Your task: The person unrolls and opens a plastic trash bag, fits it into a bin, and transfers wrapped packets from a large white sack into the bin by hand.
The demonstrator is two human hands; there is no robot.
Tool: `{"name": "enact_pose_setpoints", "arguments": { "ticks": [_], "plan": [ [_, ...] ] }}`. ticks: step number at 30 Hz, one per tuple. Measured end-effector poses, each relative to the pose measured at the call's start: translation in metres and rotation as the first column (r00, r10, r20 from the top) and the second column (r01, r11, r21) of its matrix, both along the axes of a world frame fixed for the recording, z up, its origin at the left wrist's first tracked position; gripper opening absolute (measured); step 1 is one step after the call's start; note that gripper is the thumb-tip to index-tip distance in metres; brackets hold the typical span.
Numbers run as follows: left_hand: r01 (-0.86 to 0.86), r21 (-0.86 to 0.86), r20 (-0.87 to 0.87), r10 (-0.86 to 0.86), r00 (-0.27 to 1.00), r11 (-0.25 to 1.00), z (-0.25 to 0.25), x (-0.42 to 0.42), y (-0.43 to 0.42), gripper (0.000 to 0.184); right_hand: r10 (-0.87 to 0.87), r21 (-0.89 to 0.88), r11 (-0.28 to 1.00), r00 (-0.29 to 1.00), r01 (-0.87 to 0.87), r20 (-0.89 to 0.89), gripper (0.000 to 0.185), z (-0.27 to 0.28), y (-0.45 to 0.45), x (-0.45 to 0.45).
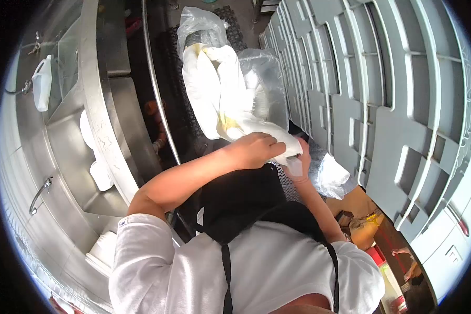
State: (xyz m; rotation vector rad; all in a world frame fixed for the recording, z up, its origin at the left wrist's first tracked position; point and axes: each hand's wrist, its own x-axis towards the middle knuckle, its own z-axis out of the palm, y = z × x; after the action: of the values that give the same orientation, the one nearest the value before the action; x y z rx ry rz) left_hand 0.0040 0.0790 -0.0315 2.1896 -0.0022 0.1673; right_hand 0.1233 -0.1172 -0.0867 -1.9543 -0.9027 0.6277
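A long white bundle of cloth or sacking (227,86) with yellowish patches lies over the top of a clear plastic container (269,78). Its near end narrows towards my body, where both hands meet it. My left hand (256,150) is closed on the white bundle, fingers curled over its upper side. Around the end of the same bundle, my right hand (301,159) is closed from the right, partly hidden by the material. A small pale flap (294,166) hangs between the hands. Clear plastic film (201,26) sticks out past the bundle's far end.
Steel sinks with taps (42,193), a white jug (42,83) and white containers (101,175) are on the left, behind a metal rail (154,78). Grey ribbed panels (371,78) stand close on the right. Crumpled clear plastic (332,175) lies beside my right forearm.
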Motion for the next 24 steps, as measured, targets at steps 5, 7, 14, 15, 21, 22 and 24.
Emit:
{"name": "enact_pose_setpoints", "arguments": {
  "ticks": [5,7,14,15,21,22,24],
  "plan": [
    [-0.033,-0.043,0.073,0.036,0.997,0.999,-0.007,0.006,0.014,0.021,0.039,-0.059,0.998,0.957,-0.023,0.287,0.056,0.041,-0.011,0.009],
    [-0.096,-0.003,0.039,0.097,0.995,0.995,-0.035,0.005,0.014,0.025,-0.084,-0.062,0.993,0.976,0.098,0.2,0.053,0.016,-0.004,0.004],
    [-0.615,0.031,-0.097,0.614,0.783,0.788,0.004,-0.001,0.031,0.05,0.399,-0.617,0.734,0.916,-0.284,0.053,0.04,-0.121,0.006,0.001],
    [-0.653,0.015,-0.103,0.651,0.752,0.757,0.019,-0.008,0.036,0.05,0.349,-0.611,0.748,0.937,-0.261,0.028,0.038,-0.113,0.005,-0.004],
    [-0.811,0.158,-0.105,0.826,0.553,0.563,0.058,-0.062,0.055,0.038,0.334,-0.618,0.725,0.94,-0.306,-0.074,0.023,-0.097,-0.047,0.001],
    [-0.83,0.15,-0.101,0.843,0.528,0.537,0.063,-0.067,0.053,0.038,0.543,-0.622,0.621,0.834,-0.478,-0.099,0.032,-0.13,-0.071,0.018],
    [-0.869,0.103,-0.098,0.874,0.476,0.484,0.068,-0.071,0.052,0.037,0.761,-0.615,0.439,0.635,-0.655,-0.134,0.041,-0.17,-0.113,0.044]
  ]
}}
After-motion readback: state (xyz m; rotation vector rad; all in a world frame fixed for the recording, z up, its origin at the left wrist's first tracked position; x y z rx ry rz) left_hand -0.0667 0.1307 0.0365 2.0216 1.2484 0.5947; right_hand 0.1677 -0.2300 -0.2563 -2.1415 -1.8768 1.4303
